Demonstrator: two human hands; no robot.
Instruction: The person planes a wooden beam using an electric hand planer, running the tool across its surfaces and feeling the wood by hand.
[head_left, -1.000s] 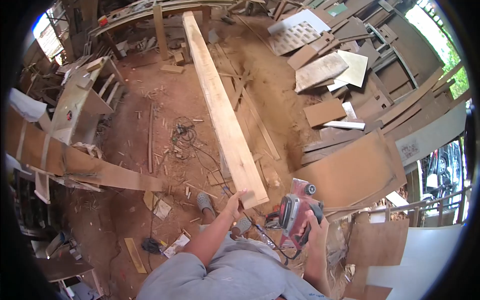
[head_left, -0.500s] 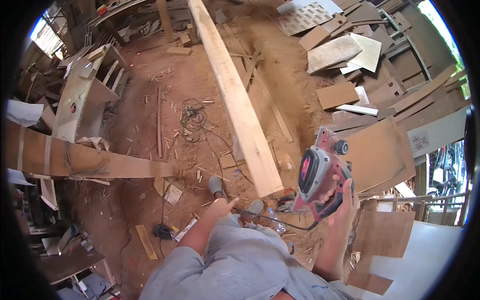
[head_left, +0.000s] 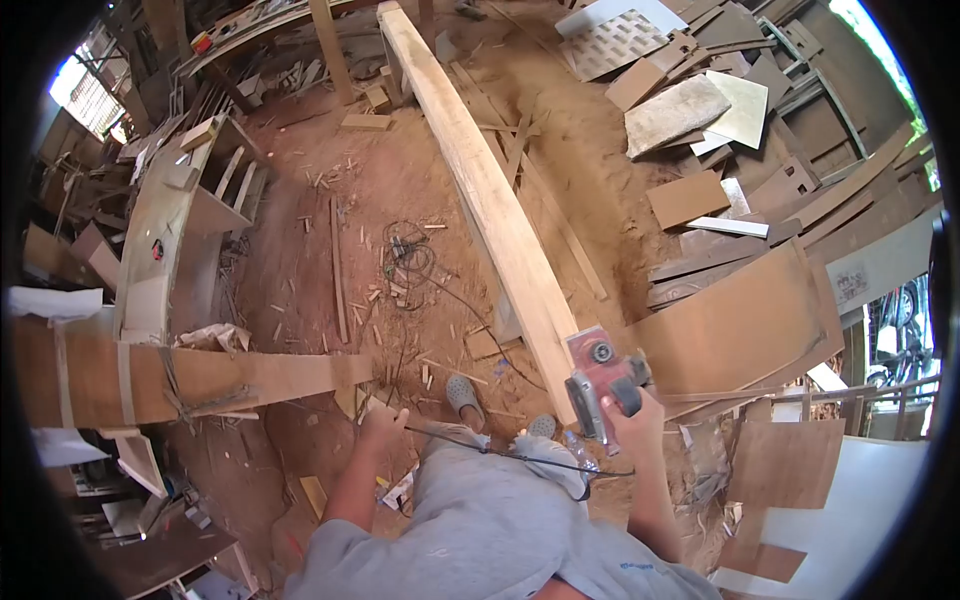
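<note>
My right hand point(head_left: 635, 422) is wrapped round the handle of a red and grey electric hand planer point(head_left: 597, 375). The planer's front reaches over the near right edge of a long, pale timber beam point(head_left: 495, 215); whether it touches the wood I cannot tell. A dark power cord point(head_left: 500, 455) runs across in front of my body toward the planer. My left hand point(head_left: 383, 428) is closed round the cord on the left side, well apart from the beam.
A wide brown board point(head_left: 270, 378) juts in from the left. A wooden frame point(head_left: 205, 210) stands behind it. Wood scraps and a coiled cable point(head_left: 408, 250) litter the dirt floor. Panels and offcuts point(head_left: 690, 198) are piled to the right. A plastic bottle point(head_left: 580, 452) lies near my feet.
The planer has swung from upright beside the beam to lie over its near end. My left hand has moved left and now grips the cord, which is stretched across my front.
</note>
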